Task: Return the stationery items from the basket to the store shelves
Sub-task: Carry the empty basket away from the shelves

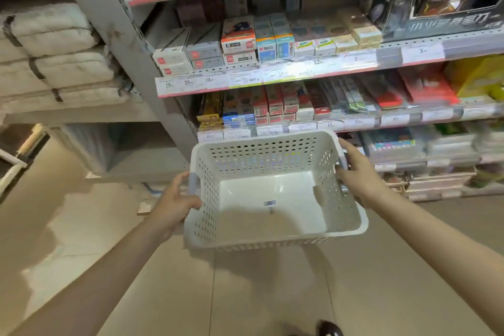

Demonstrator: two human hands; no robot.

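Apparently we are at the very end of the job, or close to it. From the head camera we hold the white perforated basket (275,191) out in front of us, above the tiled floor (272,294), just near of the store shelves (300,73). Our left hand (174,200) has its fingers curled round the grey handle on the basket's left side, and our right hand (360,172) grips the matching handle on the right side, so both hands are closed on the basket and carry it between them.

Inside, we see no stationery items left: the smooth white bottom is bare except for a small label (270,204) stuck near its middle, which looks like part of the basket and not goods to return. We judge, then, that the returning is done and little remains beyond putting the basket away.

The shelves themselves are well stocked. On the middle shelf, far and above the basket, boxed goods (240,41) stand in rows behind price tags; the shelf below holds packets (275,106) in tight upright rows. To the far left, bundled white stacks (57,54) lie on a separate rack. Motion blur hides the finer print.
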